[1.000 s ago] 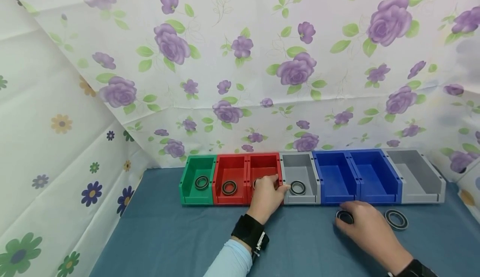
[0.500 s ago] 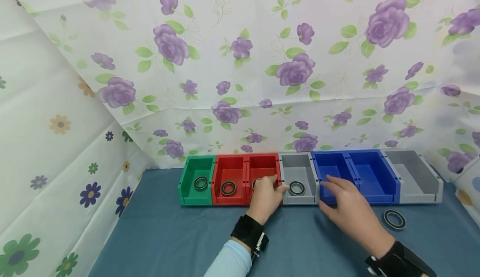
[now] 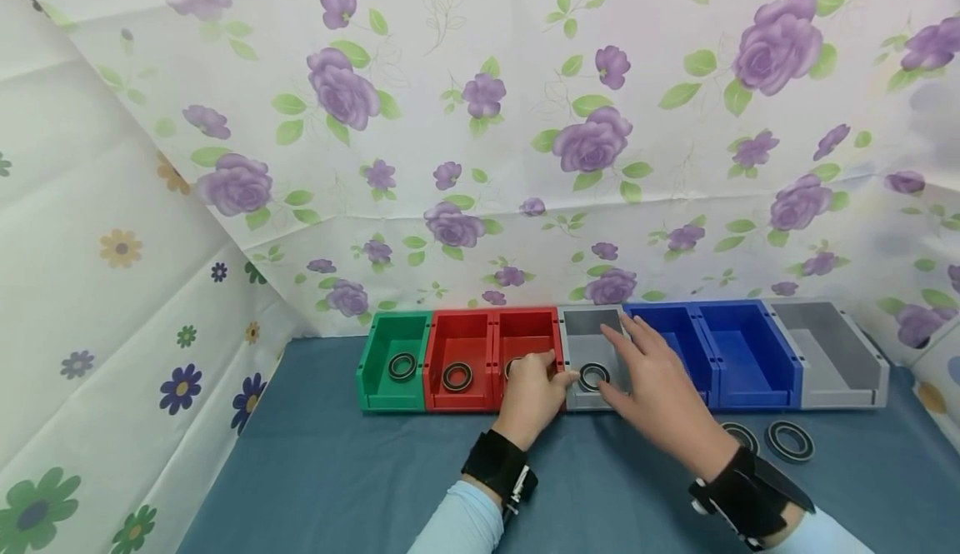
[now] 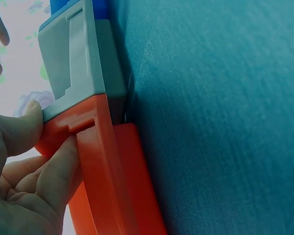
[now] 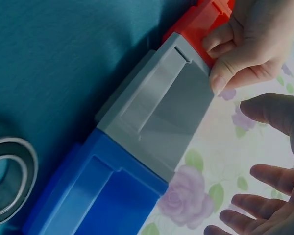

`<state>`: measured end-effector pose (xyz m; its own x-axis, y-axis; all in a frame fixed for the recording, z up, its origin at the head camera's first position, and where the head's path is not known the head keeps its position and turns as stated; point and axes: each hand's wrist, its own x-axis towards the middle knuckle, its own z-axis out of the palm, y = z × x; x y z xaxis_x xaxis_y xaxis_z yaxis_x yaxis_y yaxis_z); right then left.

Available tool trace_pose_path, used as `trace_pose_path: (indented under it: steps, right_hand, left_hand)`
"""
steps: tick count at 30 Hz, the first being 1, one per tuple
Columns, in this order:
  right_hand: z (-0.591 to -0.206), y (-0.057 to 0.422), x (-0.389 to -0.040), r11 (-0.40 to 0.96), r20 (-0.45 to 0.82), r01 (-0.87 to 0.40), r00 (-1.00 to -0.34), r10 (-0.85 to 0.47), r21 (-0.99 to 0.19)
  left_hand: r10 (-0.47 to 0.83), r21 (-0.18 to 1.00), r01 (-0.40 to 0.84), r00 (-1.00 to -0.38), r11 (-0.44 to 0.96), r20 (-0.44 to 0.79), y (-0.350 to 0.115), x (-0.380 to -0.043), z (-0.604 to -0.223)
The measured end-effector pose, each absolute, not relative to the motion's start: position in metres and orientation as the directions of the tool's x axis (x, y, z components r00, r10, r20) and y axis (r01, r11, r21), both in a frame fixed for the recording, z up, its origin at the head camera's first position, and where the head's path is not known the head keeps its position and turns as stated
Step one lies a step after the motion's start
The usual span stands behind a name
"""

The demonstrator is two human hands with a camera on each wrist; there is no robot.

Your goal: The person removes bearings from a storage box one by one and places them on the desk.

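My left hand (image 3: 531,391) pinches the adjoining side walls of the right-hand red bin (image 3: 527,321) and the middle grey bin (image 3: 592,325). Its thumb lies on the grey side, its fingers inside the red bin. A bearing (image 3: 594,377) lies in that grey bin. Above its right side hovers my right hand (image 3: 663,396), fingers spread and straight, holding nothing visible. In the right wrist view the right hand (image 5: 272,191) is apart from the bins. Two more bearings, one (image 3: 790,441) whole and one (image 3: 742,436) partly behind my right wrist, lie on the table.
The bins form one row along the floral backdrop (image 3: 450,121): a green bin (image 3: 397,337) at the left, red ones, grey, two blue bins (image 3: 742,354), then another grey bin (image 3: 832,354). Bearings lie in the green bin and the left red bin (image 3: 459,333). Blue cloth covers the table (image 3: 360,487).
My right hand has left the bearing it touched before the blue bins and moved left to the grey bin, spreading its fingers. A bearing near its wrist has come into view. My left hand stays put.
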<state>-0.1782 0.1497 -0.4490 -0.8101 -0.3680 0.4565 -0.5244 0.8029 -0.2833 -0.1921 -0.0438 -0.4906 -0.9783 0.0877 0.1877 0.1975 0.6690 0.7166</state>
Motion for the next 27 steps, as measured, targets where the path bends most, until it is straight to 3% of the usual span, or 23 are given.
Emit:
trace_pose_path:
  steps: [9,27]
  right_hand:
    - [-0.455,0.134,-0.191,0.811,0.408,-0.514,-0.828,-0.383,-0.281]
    - [-0.469,0.119,-0.208,0.842,0.171,-0.44,-0.898,-0.406,-0.313]
  left_hand:
    - [0.084,0.725,0.188,-0.98,0.663,0.178,-0.045,-0.191,-0.492]
    - [0.104,0.706,0.182,-0.983,0.684,0.152,-0.046,-0.192,-0.489]
